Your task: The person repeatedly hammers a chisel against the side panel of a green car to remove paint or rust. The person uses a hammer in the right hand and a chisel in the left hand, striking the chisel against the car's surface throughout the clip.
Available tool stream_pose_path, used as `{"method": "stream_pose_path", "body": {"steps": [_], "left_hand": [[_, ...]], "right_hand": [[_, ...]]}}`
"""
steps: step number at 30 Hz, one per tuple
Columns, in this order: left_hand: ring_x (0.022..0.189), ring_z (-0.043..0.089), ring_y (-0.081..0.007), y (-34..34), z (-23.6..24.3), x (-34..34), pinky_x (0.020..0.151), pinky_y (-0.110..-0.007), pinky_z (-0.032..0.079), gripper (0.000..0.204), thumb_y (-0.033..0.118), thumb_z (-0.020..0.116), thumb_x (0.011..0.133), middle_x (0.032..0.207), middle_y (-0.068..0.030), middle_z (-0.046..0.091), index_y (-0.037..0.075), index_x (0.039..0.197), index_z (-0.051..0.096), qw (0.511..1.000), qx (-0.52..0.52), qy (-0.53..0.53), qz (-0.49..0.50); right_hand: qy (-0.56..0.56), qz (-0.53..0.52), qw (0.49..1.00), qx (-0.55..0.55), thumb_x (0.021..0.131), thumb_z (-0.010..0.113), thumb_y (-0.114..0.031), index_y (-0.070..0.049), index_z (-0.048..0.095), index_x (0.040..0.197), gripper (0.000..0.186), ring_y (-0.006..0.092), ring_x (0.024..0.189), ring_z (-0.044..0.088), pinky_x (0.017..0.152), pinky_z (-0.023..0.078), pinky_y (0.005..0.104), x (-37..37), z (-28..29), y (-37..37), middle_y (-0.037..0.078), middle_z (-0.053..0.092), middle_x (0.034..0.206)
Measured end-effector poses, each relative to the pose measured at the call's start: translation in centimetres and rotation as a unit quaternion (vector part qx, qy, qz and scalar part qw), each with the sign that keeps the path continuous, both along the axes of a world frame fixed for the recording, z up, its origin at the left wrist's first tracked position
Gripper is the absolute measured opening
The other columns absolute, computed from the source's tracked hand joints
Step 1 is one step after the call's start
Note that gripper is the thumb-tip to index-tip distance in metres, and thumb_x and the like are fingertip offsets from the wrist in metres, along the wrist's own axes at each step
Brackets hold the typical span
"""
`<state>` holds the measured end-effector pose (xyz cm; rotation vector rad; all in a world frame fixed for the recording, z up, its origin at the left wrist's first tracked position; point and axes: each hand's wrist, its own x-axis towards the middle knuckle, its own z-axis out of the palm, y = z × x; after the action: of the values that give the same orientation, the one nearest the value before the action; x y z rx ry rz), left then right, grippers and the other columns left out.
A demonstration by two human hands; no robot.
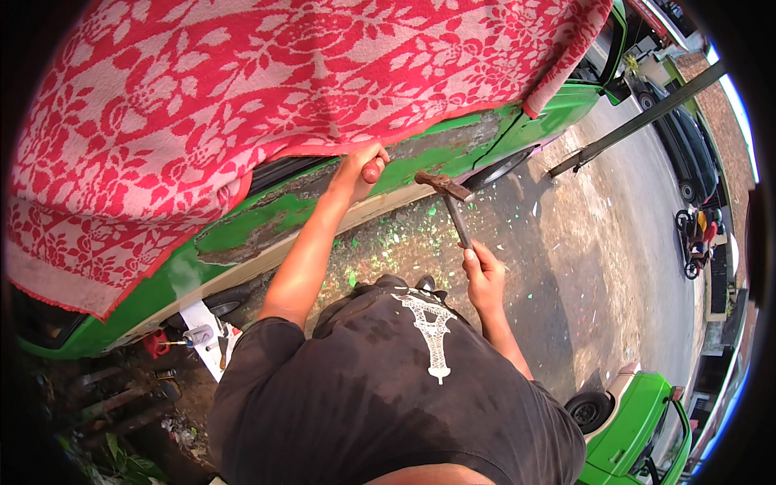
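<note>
My right hand (pixel 485 276) is wrapped around the lower shaft of a hammer (pixel 455 212). Its rusty head points toward the green car (pixel 303 212) and stands apart from my other hand. Near the car's side, just below the cloth's edge, my left hand (pixel 353 175) is closed on a tool with a rounded reddish handle end (pixel 372 171). The rest of that tool is hidden by my fingers. Around it, the car's green paint is chipped away in long grey and brown patches.
A red and pink floral blanket (pixel 234 89) drapes over the car. Green paint flakes litter the ground (pixel 404 234). At lower left lie a white sheet (pixel 202 323) with tools and a red object (pixel 156 343). A pole (pixel 630 121) rises at right; another green vehicle (pixel 634 432) stands behind.
</note>
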<state>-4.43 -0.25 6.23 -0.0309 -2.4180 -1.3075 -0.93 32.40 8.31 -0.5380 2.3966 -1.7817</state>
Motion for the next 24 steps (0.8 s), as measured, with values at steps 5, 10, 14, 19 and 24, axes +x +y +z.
{"method": "stream_pose_path", "body": {"steps": [5, 10, 14, 19, 24], "left_hand": [[0.071, 0.052, -0.0185, -0.1, 0.9, -1.8, 0.068, -0.034, 0.045, 0.007, 0.000, 0.054, 0.087, 0.076, -0.0070, 0.054, 0.004, 0.094, 0.056, 0.998, 0.011, -0.055, -0.019], [0.069, 0.054, -0.0175, -0.6, 0.2, -2.6, 0.068, -0.034, 0.045, 0.006, 0.004, 0.058, 0.085, 0.073, -0.0105, 0.059, 0.004, 0.091, 0.058, 0.998, -0.022, -0.062, 0.012], [0.072, 0.056, -0.0198, -0.4, 1.2, -2.5, 0.069, -0.036, 0.046, 0.008, 0.007, 0.054, 0.088, 0.078, -0.0094, 0.061, 0.004, 0.094, 0.058, 0.997, -0.017, -0.081, 0.015], [0.077, 0.063, -0.0247, 0.4, 0.4, -0.5, 0.073, -0.036, 0.049, 0.012, 0.006, 0.059, 0.088, 0.084, -0.0113, 0.065, 0.006, 0.100, 0.062, 0.999, -0.036, -0.008, 0.007], [0.083, 0.064, -0.0295, 0.7, -2.1, 1.8, 0.075, -0.038, 0.050, 0.017, -0.001, 0.061, 0.081, 0.086, -0.0110, 0.066, 0.007, 0.096, 0.063, 0.997, -0.028, 0.070, 0.034]], "right_hand": [[0.154, 0.034, 0.984, -0.087, 0.099, 0.059, -0.028, 0.004, 0.067, 0.108, 0.034, 0.0056, 0.054, 0.044, 0.050, 0.033, 0.0226, 0.2, 3.1, -2.1, -0.002, 0.051, 0.062], [0.174, 0.030, 0.980, 0.092, 0.097, 0.062, -0.020, 0.001, 0.067, 0.108, 0.024, 0.0115, 0.054, 0.050, 0.054, 0.042, 0.0286, -1.5, 2.0, -3.7, 0.004, 0.053, 0.062], [0.056, 0.006, 0.995, 0.088, 0.096, 0.062, -0.015, -0.001, 0.067, 0.109, 0.020, 0.0102, 0.058, 0.049, 0.055, 0.042, 0.0281, -1.4, 2.0, -3.0, 0.003, 0.055, 0.064], [0.047, 0.031, 0.991, -0.118, 0.099, 0.058, -0.020, 0.001, 0.064, 0.104, 0.023, 0.0062, 0.060, 0.046, 0.055, 0.038, 0.0238, -1.4, 1.1, -2.6, -0.001, 0.054, 0.068], [-0.056, 0.019, 0.988, -0.145, 0.099, 0.058, -0.022, 0.000, 0.063, 0.098, 0.023, 0.0026, 0.058, 0.042, 0.051, 0.033, 0.0210, -2.9, -1.2, -2.3, -0.005, 0.050, 0.067]]}}
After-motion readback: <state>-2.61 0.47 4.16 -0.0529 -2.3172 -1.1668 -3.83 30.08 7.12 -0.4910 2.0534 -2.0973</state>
